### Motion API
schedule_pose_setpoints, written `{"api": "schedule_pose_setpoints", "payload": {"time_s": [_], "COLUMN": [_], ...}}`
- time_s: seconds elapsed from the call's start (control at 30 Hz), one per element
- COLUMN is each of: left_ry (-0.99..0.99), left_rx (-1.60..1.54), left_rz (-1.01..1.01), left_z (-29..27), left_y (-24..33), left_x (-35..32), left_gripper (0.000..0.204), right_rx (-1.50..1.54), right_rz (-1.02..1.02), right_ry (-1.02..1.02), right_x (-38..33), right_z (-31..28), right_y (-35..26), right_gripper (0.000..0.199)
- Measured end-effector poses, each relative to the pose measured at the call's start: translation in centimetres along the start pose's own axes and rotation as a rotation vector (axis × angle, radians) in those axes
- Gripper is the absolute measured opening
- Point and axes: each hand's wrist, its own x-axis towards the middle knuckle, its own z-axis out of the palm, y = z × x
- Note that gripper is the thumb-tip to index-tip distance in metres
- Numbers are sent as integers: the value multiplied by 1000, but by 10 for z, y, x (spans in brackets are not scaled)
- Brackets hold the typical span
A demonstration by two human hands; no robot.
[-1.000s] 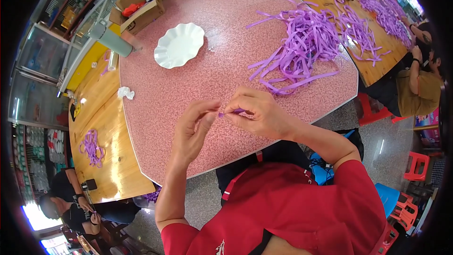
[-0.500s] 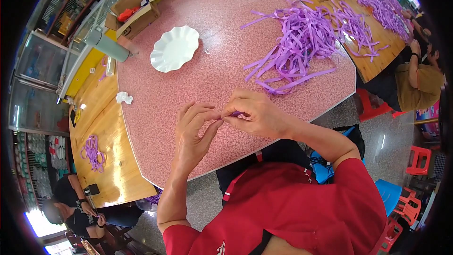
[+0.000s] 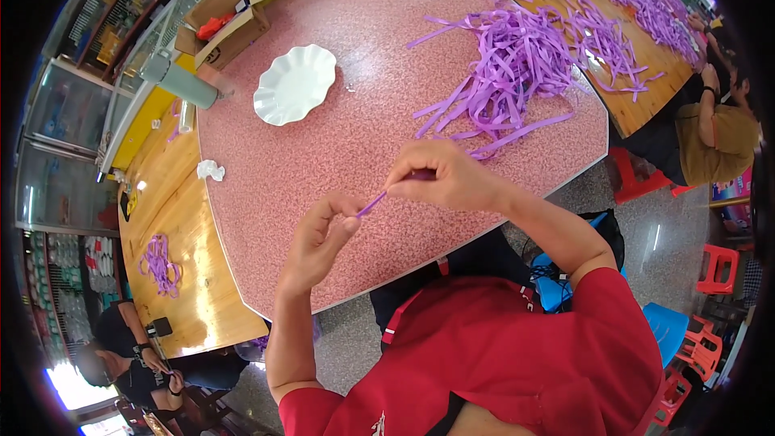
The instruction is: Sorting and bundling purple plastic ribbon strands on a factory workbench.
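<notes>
A short length of purple ribbon [image 3: 371, 204] is stretched between my two hands above the pink speckled table [image 3: 355, 258]. My left hand [image 3: 319, 234] pinches its lower end between thumb and fingers. Higher and to the right, my right hand [image 3: 440, 178] pinches the other end, with more purple tucked inside the curled fingers. Beyond my right hand lies a loose tangled heap of purple ribbons [image 3: 517, 73], some strands trailing toward me. A white scalloped plate [image 3: 295, 85] sits farther off, left of the heap, with nothing on it.
Left of the plate stand a grey-green bottle [image 3: 182, 85] and an open cardboard box [image 3: 234, 36]. Crumpled white tissue [image 3: 211, 170] lies at the table's left edge. Wooden tables on both sides hold more ribbons [image 3: 161, 265]. Other people sit at far right and lower left.
My hands have drawn apart, the left moving down and left, the right slightly upward. A taut stretch of ribbon now shows between them.
</notes>
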Motion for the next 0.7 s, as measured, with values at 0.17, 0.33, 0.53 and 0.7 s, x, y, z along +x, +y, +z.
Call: {"api": "schedule_pose_setpoints", "payload": {"time_s": [0.17, 0.33, 0.53, 0.7], "left_ry": [13, 55, 419, 383], "left_rx": [-490, -1069, -778, 511], "left_rz": [28, 27, 73, 419], "left_z": [8, 28, 54, 51], "left_y": [-11, -18, -11, -1], "left_x": [-5, 0, 18, 29], "left_gripper": [15, 14, 8, 12], "right_rx": [203, 214, 240, 183], "right_rz": [118, 73, 275, 56], "right_ry": [55, 135, 352, 378], "right_x": [1, 2, 0, -5], "right_z": [3, 12, 35, 36], "right_y": [3, 2, -1, -2], "right_gripper": [6, 13, 9, 10]}}
